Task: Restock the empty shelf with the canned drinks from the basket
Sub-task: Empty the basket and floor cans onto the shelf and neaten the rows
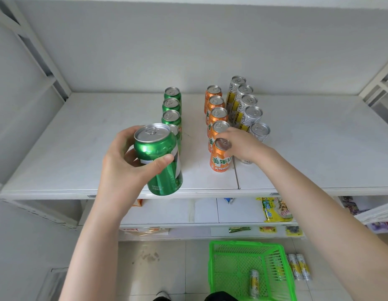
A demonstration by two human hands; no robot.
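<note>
The left hand [123,166] grips a green can [165,181]; the right hand [245,146] grips an orange can [220,161]; bumping the orange row [217,115] just beyond it could topple cans.

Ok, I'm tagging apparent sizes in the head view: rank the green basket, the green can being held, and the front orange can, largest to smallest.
1. green basket
2. held green can, though it is nearest the camera, which makes it look bigger
3. front orange can
</note>
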